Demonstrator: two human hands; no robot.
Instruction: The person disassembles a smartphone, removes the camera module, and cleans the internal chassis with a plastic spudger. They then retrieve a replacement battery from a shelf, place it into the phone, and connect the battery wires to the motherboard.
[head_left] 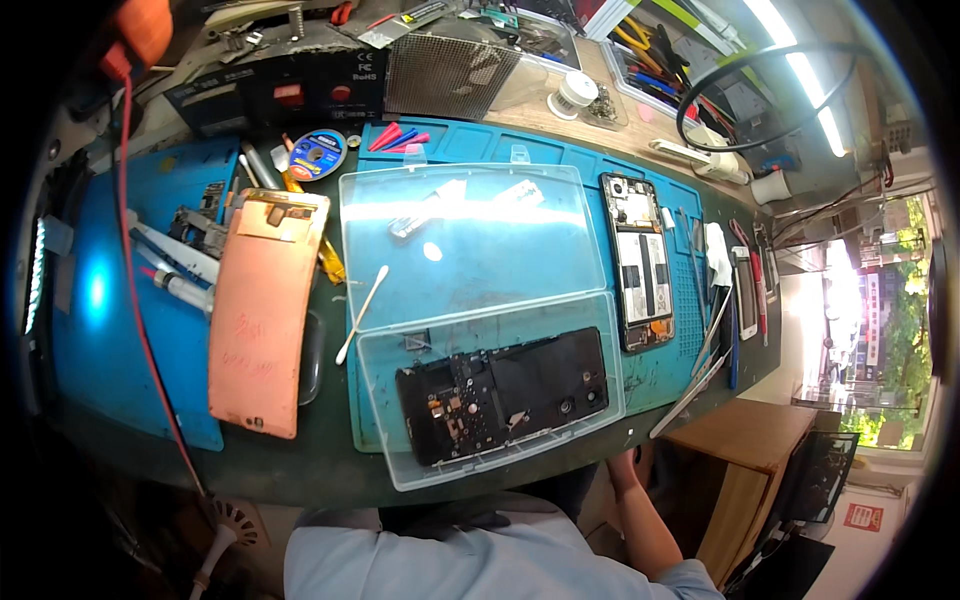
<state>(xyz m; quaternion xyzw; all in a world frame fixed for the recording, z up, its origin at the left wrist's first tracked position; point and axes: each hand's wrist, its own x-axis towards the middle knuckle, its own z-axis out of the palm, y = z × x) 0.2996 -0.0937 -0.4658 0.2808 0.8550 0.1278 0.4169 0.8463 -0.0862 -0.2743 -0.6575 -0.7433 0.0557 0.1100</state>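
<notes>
My right forearm hangs down beside the workbench, and only a part of my right hand (622, 468) shows at the bench's front edge; its fingers are hidden. My left hand does not appear. Closest in front of me lies a clear plastic box (375, 445) with its lid (520, 260) folded open toward the back. Inside it rests a black phone back part with exposed circuitry (500, 395). An opened phone with its battery showing (645, 265) lies to the right on the blue mat. At the left is an orange-pink phone back panel (265, 320).
A cotton swab (362, 315) lies beside the lid. Tweezers (695, 375) and a white-framed phone part (745, 292) are at the right. A solder spool (317, 153), pink and blue tips (398, 138) and a black device (275, 95) stand behind. A red cable (145, 320) crosses the left.
</notes>
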